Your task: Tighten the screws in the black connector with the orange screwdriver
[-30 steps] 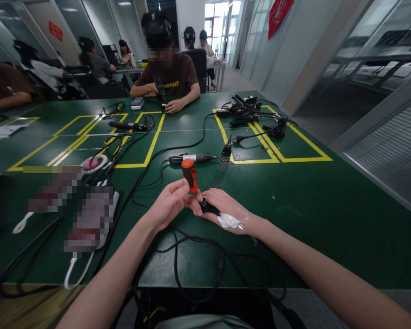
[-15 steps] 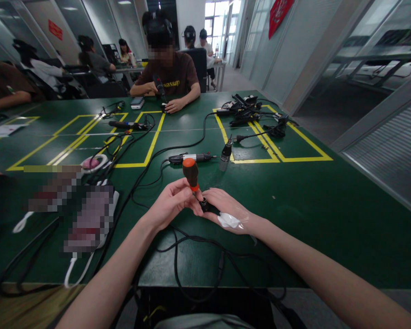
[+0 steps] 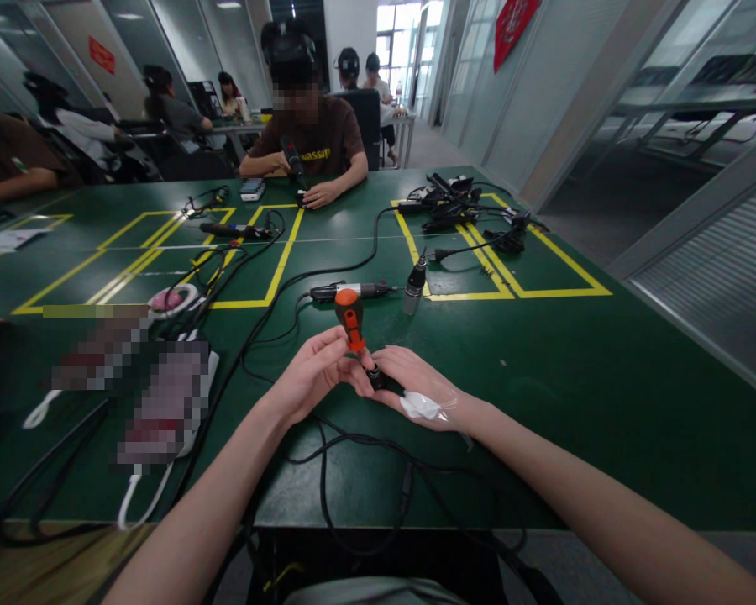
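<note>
An orange and black screwdriver (image 3: pixel 351 321) stands nearly upright, its lower end over a small black cylindrical part (image 3: pixel 375 376). My left hand (image 3: pixel 321 370) has its fingers around the screwdriver's lower handle. From the right, my right hand (image 3: pixel 419 382) closes its fingers on the black part, whose underside is hidden. White tape is stuck near my right wrist. Behind my hands lies a black and silver electric screwdriver (image 3: pixel 353 291), its tip toward an upright dark bottle-like object (image 3: pixel 415 286).
Black cables (image 3: pixel 378 441) loop across the green table (image 3: pixel 573 403) near its front edge. Two blurred-out devices (image 3: pixel 167 403) with white cords lie left. A pile of black tools (image 3: pixel 447 200) lies at the back right. Across the table, a person (image 3: pixel 328 134) works with a power screwdriver.
The screwdriver's handle has turned about its long axis, so an orange stripe now faces me. Both of my hands are almost where they were.
</note>
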{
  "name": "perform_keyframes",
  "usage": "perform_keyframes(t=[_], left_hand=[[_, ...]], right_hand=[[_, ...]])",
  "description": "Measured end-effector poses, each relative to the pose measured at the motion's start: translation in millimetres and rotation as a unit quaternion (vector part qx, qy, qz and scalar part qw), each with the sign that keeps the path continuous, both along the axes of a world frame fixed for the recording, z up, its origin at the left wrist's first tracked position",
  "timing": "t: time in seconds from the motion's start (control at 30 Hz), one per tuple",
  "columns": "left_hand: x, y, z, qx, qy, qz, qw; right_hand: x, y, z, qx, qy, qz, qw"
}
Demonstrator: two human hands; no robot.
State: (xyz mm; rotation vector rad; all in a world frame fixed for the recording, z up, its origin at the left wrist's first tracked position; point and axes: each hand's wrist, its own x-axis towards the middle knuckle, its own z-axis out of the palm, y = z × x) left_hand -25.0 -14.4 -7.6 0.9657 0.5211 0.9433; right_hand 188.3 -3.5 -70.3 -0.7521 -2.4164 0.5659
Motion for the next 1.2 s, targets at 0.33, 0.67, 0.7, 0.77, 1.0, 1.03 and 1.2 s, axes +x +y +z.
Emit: perform_keyframes(t=[0.33, 0.67, 0.7, 0.77, 1.0, 1.03, 1.2], left_hand=[[-1.6, 1.2, -3.7, 0.006, -0.005, -0.006, 1.000], [-0.8, 0.8, -2.6, 0.007, -0.002, -0.005, 1.000], [-0.9, 1.1, -3.0, 0.005, -0.001, -0.005, 1.000], [-0.8, 1.6, -3.1, -0.001, 0.001, -0.003, 1.000], [-0.6, 0.5, -2.5, 0.002, 0.010, 0.008, 1.000], [-0.8, 0.4, -2.7, 0.004, 0.006, 0.007, 1.000], [-0.8, 1.9, -2.3, -0.004, -0.006, -0.001, 1.000]], right_hand=[[-0.3, 0.5, 0.5, -0.008, 0.000, -0.001, 1.000], [-0.6, 1.0, 0.0, -0.007, -0.007, -0.003, 1.000], [-0.6, 1.1, 0.3, -0.009, -0.007, -0.003, 1.000], [-0.4, 1.3, 0.8, -0.015, -0.005, -0.003, 1.000], [0.9, 0.5, 3.0, -0.016, -0.003, 0.000, 1.000], [0.9, 0.4, 3.1, -0.014, -0.004, 0.002, 1.000], [0.1, 0.5, 1.6, -0.003, -0.002, 0.003, 1.000]])
